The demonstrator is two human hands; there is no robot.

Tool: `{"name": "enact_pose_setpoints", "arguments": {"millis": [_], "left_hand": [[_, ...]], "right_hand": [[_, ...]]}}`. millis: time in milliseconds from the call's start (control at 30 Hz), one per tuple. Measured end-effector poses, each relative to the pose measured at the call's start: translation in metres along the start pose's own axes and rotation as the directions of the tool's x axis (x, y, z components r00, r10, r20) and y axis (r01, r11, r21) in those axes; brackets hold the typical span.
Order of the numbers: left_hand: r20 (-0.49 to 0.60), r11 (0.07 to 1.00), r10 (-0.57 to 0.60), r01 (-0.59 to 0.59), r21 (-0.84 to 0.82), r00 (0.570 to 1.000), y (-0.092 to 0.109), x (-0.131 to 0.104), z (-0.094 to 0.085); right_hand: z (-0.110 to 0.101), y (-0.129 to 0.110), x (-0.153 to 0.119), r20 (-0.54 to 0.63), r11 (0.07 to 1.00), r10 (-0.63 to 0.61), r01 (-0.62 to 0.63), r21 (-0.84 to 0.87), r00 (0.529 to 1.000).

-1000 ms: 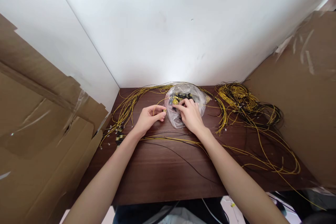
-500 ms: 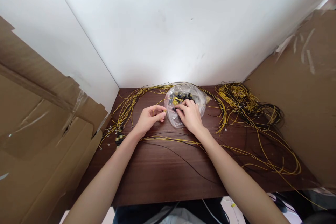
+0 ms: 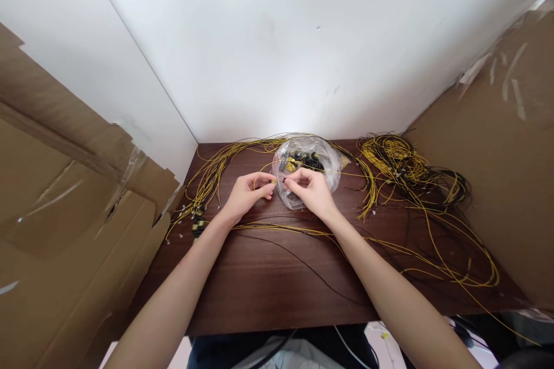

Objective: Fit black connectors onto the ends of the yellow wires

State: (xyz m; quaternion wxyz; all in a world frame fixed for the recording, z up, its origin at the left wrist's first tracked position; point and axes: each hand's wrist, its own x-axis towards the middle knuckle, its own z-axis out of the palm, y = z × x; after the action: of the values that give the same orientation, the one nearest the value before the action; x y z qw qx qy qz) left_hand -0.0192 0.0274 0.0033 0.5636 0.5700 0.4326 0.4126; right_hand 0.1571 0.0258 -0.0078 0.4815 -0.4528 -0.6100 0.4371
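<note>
My left hand (image 3: 253,193) pinches a small yellow part (image 3: 273,182) between thumb and forefinger, with a thin yellow wire (image 3: 261,169) curving up from it. Facing it, my right hand (image 3: 312,189) is closed on a small black piece (image 3: 284,180) at the fingertips. A short gap separates the two pieces. Behind my right hand lies a clear plastic bag (image 3: 332,155), opened out, with many black and yellow small parts (image 3: 303,160) inside. The exact kind of either held piece is too small to make out.
A tangled bundle of yellow and black wires (image 3: 389,155) lies at the back right. More wires (image 3: 212,176) arc along the left, near black and yellow parts (image 3: 198,225). Cardboard (image 3: 489,184) stands on both sides; a white wall (image 3: 277,57) closes the back of the brown table (image 3: 268,294).
My right hand has drawn back from the bag's contents and now holds a small black piece near my left fingertips. My left hand has barely moved.
</note>
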Motion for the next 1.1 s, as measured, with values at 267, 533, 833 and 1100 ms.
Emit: {"name": "enact_pose_setpoints", "arguments": {"millis": [267,533,833,1100], "left_hand": [[0.012,1.000,0.028,-0.028,0.000,1.000,-0.001,-0.001,-0.001],[0.013,0.998,0.051,-0.052,0.035,0.999,0.002,-0.002,0.002],[0.001,0.998,0.037,-0.037,0.057,0.999,0.003,-0.002,0.004],[0.002,0.997,0.037,-0.037,0.065,0.999,0.000,-0.002,0.003]], "right_hand": [[0.007,0.001,0.000,0.006,0.974,0.060,-0.060,0.217,0.998],[0.007,0.006,-0.002,0.000,0.993,-0.113,0.113,-0.020,0.994],[0.009,-0.005,-0.007,-0.011,0.951,-0.231,0.224,-0.214,0.973],[0.009,-0.007,-0.008,0.046,0.908,-0.284,0.285,-0.306,0.958]]}}
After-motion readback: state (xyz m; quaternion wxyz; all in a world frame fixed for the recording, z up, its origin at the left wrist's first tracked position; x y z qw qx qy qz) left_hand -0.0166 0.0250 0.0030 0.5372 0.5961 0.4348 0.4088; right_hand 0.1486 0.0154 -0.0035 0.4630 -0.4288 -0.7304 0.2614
